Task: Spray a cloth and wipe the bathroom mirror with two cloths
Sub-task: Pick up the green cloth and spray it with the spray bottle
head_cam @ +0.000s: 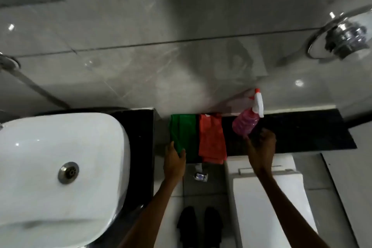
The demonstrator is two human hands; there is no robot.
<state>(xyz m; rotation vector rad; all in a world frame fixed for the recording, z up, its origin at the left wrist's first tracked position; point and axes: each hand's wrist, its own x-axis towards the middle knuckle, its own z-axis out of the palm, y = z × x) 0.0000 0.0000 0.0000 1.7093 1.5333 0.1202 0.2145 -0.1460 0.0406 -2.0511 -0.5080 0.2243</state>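
White sink (50,167) far left on black worktop (302,135). Left hand (174,160) pinches near edge of green cloth (184,133), thumb and fingers closed on it. Orange cloth (211,139) lies touching it at 3 o'clock. Right hand (260,145), fingers curled, at base of pink spray bottle (244,124); can't tell if gripping. Bottle tilted, nozzle toward 1 o'clock. Toilet (267,197) below.

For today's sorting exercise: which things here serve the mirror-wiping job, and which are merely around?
For the job:
green cloth, gripped by the left hand
orange cloth
pink spray bottle, right hand beside it

Merely around:
white basin
toilet cistern
chrome wall fitting
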